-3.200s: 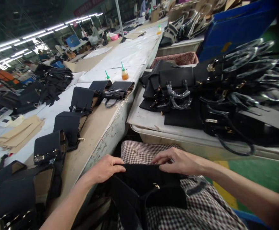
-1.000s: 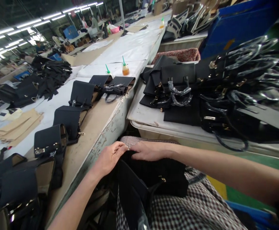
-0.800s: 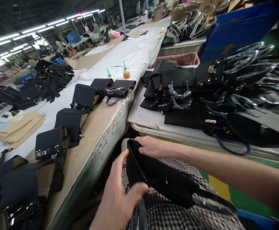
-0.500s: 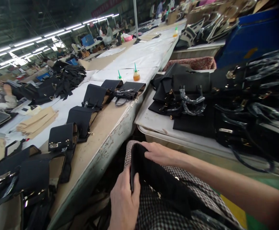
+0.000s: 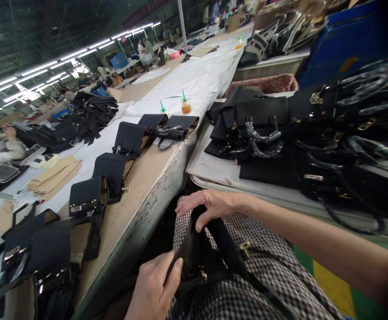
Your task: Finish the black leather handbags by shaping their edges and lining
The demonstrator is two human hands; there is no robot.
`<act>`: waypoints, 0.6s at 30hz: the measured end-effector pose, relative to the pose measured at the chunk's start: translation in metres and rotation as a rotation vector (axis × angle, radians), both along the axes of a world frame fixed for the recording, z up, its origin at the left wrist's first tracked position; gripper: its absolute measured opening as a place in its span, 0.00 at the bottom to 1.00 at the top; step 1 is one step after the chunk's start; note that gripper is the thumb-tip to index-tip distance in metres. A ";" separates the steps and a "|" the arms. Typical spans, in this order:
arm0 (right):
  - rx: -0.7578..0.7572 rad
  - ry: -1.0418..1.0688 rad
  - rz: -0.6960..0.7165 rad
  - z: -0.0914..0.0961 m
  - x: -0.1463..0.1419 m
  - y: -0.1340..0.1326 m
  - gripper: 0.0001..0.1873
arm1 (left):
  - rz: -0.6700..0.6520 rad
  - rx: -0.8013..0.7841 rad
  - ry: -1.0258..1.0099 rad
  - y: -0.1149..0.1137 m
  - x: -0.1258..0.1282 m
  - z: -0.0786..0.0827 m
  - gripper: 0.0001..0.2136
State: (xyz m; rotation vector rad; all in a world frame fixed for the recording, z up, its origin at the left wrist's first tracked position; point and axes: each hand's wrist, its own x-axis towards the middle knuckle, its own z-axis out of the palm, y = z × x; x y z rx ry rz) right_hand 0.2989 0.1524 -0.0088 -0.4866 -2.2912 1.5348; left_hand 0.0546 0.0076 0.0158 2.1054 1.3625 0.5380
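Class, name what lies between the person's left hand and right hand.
In the head view, a black bag fills that stretch: left hand pinches its near edge, right hand grips its far edge.

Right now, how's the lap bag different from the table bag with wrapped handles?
The lap bag is gripped by the left hand and right hand; the table bag is untouched. The lap bag stands on edge; the table bag lies flat. Both are black.
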 end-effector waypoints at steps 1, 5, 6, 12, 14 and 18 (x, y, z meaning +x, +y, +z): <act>-0.061 0.004 0.057 0.000 -0.006 0.001 0.24 | -0.003 0.001 -0.005 -0.001 -0.001 0.003 0.14; -0.059 -0.050 0.142 -0.004 -0.030 0.000 0.14 | 0.022 -0.015 0.027 -0.004 -0.008 0.004 0.15; -0.049 -0.060 0.140 -0.007 -0.033 0.000 0.12 | 0.031 -0.018 0.037 -0.005 -0.010 0.003 0.15; -0.153 -0.048 0.063 -0.026 -0.018 0.015 0.12 | 0.043 0.005 0.005 -0.006 -0.017 -0.003 0.21; -0.205 -0.019 0.044 -0.031 -0.008 0.019 0.14 | 0.067 -0.008 -0.006 -0.006 -0.019 -0.006 0.21; -0.310 0.007 -0.001 -0.033 0.007 0.017 0.16 | 0.139 -0.041 -0.016 -0.009 -0.025 -0.015 0.18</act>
